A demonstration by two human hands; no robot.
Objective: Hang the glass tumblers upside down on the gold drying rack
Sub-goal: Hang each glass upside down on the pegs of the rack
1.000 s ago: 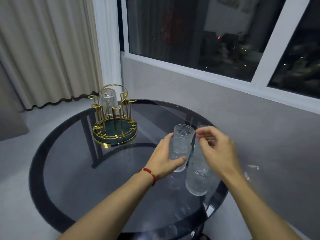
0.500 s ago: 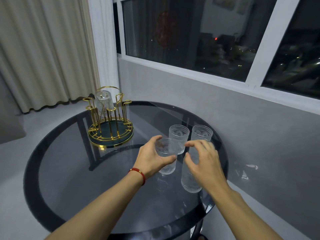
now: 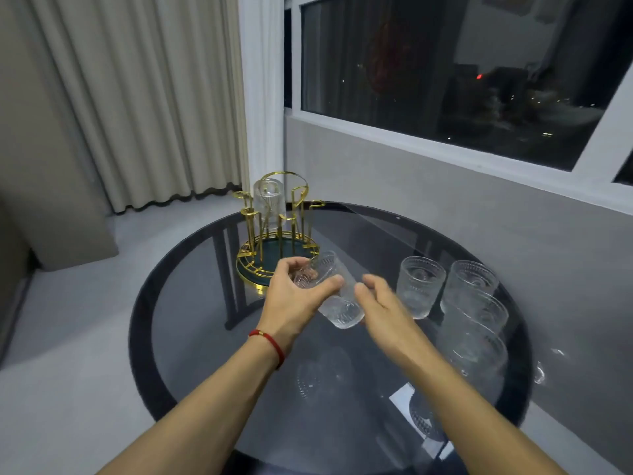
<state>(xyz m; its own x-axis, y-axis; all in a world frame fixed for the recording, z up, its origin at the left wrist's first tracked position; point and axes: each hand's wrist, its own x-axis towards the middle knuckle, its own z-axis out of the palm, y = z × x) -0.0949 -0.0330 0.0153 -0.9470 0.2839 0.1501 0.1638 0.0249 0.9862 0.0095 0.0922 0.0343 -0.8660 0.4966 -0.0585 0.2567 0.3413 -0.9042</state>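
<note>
My left hand (image 3: 294, 296) grips a clear patterned glass tumbler (image 3: 337, 303), tilted on its side above the table, mouth toward the gold drying rack (image 3: 277, 248). Beside the tumbler's base, my right hand (image 3: 380, 303) has its fingers apart; I cannot tell if it touches the glass. The rack stands at the table's far left with one tumbler (image 3: 269, 204) hung upside down on a peg. Several more tumblers stand upright at the right, the nearest to the hands being one (image 3: 419, 286) in the back row.
The round dark glass table (image 3: 191, 337) has a black rim, with grey floor beyond it on the left. A grey wall and window sill run along the right side. Beige curtains hang behind the rack.
My left hand has lifted the tumbler away from the group, carried it left toward the rack and tipped it over. My right hand followed it away from the other glasses.
</note>
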